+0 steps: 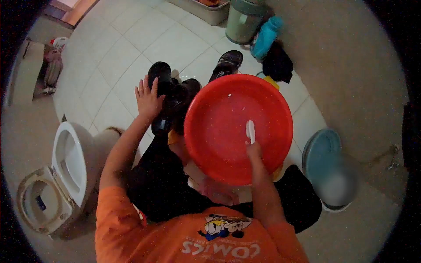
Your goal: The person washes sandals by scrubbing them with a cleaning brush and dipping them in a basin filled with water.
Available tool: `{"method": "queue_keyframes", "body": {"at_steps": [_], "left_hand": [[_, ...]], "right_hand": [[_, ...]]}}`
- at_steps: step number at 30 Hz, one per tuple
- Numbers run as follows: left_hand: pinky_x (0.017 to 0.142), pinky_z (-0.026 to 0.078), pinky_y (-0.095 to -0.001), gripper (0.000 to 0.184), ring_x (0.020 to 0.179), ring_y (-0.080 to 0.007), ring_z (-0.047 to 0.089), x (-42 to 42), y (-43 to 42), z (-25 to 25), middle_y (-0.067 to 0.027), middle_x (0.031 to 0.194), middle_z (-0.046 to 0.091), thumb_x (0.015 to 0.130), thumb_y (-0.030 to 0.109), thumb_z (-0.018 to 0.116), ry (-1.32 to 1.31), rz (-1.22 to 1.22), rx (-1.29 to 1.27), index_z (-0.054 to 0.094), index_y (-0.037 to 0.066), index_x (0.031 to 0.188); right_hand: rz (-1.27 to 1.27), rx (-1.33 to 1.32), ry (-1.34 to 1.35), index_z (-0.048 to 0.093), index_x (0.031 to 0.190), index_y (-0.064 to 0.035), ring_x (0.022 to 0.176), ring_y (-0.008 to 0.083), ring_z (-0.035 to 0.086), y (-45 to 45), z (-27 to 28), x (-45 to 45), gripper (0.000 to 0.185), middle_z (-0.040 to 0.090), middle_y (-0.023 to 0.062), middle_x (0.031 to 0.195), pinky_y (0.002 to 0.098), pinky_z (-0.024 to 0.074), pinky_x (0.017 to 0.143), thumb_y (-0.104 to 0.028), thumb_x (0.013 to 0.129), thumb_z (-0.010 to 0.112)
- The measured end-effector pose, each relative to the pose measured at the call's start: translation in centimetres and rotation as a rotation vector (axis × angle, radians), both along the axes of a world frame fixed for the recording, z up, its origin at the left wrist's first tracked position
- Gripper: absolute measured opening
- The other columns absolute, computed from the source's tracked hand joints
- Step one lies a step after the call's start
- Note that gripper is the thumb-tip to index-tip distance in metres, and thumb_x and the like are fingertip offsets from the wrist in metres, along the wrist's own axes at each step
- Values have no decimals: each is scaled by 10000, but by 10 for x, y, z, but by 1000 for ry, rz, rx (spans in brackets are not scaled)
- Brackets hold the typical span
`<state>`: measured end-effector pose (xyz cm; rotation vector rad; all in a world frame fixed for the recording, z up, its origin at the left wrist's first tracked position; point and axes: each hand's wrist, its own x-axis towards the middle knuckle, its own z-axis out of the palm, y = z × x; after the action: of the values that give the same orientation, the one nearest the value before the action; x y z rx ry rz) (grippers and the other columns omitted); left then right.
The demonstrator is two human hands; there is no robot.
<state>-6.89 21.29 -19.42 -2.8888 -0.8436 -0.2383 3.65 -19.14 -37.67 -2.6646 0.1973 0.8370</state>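
Observation:
My right hand (254,151) is closed round the handle of a white brush (250,129), held over the red basin (199,151). The basin seems to contain water, with small bits of foam or light on its surface. My left hand (149,101) reaches forward with its fingers spread, at the side of several dark shoes or slippers (159,73) on the tiles. Its thumb side touches or overlaps the dark footwear; I cannot tell which. Another dark shoe (228,63) lies just beyond the basin.
A white toilet (70,153) with its lid raised stands at the left. On the right are a blue basin (322,144) and a wall tap (393,164). A green bin (244,22), a turquoise bottle (267,37) and a black cloth (278,63) sit along the far right wall.

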Motion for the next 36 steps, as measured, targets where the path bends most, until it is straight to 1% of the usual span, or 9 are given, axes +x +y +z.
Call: {"method": "queue_keyframes", "body": {"at_steps": [10, 13, 15, 20, 22, 25, 26, 32, 36], "left_hand": [[830, 408, -409, 543, 981, -335, 499, 146, -14, -28, -177, 1060, 521, 696, 263, 631, 171, -258, -392, 446, 57, 1163], [725, 450, -406, 476, 809, -306, 565, 188, -22, -56, -136, 866, 594, 735, 289, 605, 226, -125, -631, 481, 36, 1120], [658, 455, -386, 415, 734, -260, 575, 213, -27, -85, -104, 788, 606, 790, 320, 554, 191, 135, -1461, 509, 25, 1078], [603, 445, -366, 402, 717, -233, 544, 256, -50, -89, -134, 832, 583, 847, 358, 476, 293, 380, -1693, 516, 8, 1040], [609, 441, -374, 383, 703, -246, 522, 272, -59, -84, -136, 833, 556, 858, 371, 453, 42, 780, -2031, 512, 12, 978], [653, 441, -392, 355, 744, -278, 526, 289, -28, -192, -137, 857, 533, 870, 366, 426, -21, 402, -1946, 490, 27, 954], [655, 445, -395, 322, 744, -289, 527, 299, -3, -259, -131, 882, 528, 875, 344, 417, 81, 540, -1962, 484, 38, 950], [561, 432, -320, 149, 627, -209, 482, 293, -17, -245, -64, 802, 532, 842, 212, 445, -514, 491, -2022, 494, 72, 845], [545, 421, -245, 124, 625, -146, 490, 282, -29, -123, -14, 755, 554, 804, 229, 497, -1029, 855, -2366, 531, 113, 829]], "right_hand": [[119, -364, 239, 539, 980, -1, 873, 325, 574, -10, -5, 8, 417, 584, 203, 920, 434, 449, 693, -333, 739, 614], [111, -372, 299, 538, 979, -1, 873, 327, 573, -14, -21, -1, 412, 584, 203, 920, 434, 448, 693, -330, 741, 610], [108, -363, 317, 537, 977, -1, 873, 328, 572, -9, -32, 2, 408, 583, 204, 919, 434, 448, 692, -327, 743, 607], [92, -347, 342, 536, 975, 0, 872, 330, 571, -3, -54, 14, 400, 582, 205, 918, 434, 447, 692, -322, 747, 601], [87, -337, 349, 535, 974, 0, 871, 331, 570, -3, -60, 16, 396, 581, 206, 918, 434, 446, 692, -320, 748, 598], [74, -323, 367, 534, 972, 1, 871, 333, 569, -8, -62, 15, 391, 580, 207, 917, 434, 446, 692, -316, 751, 594], [70, -322, 376, 534, 972, 1, 871, 333, 569, -10, -62, 14, 389, 580, 207, 917, 434, 446, 692, -315, 752, 593], [64, -286, 394, 532, 969, 1, 870, 336, 567, -12, -61, 15, 379, 578, 208, 915, 434, 445, 691, -308, 756, 585], [63, -245, 391, 531, 967, 2, 869, 338, 566, -12, -59, 17, 373, 577, 209, 914, 434, 444, 691, -304, 760, 580]]}}
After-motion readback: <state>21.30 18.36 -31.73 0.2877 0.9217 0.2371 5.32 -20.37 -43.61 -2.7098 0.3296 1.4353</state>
